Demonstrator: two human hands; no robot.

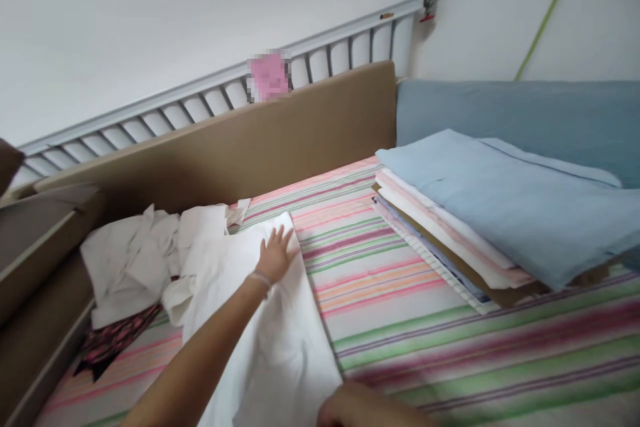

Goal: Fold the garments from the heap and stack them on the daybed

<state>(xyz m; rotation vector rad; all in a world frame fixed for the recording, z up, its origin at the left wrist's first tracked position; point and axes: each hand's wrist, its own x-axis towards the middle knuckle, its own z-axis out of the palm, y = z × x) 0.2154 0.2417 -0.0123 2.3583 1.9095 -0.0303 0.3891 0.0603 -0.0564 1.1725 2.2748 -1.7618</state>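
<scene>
My left hand (276, 253) lies flat with its fingers spread on the far end of a white cloth (280, 340) laid out on the striped bed sheet (400, 293). A thin band sits on that wrist. My right hand (360, 407) shows only in part at the bottom edge, at the near corner of the same white cloth; its fingers are hidden.
A heap of crumpled white cloths (135, 253) lies to the left, over a dark patterned fabric (110, 343). A stack of folded sheets topped by a light blue one (500, 207) sits at the right. A brown headboard (240, 147) and a white railing (200, 97) line the far side.
</scene>
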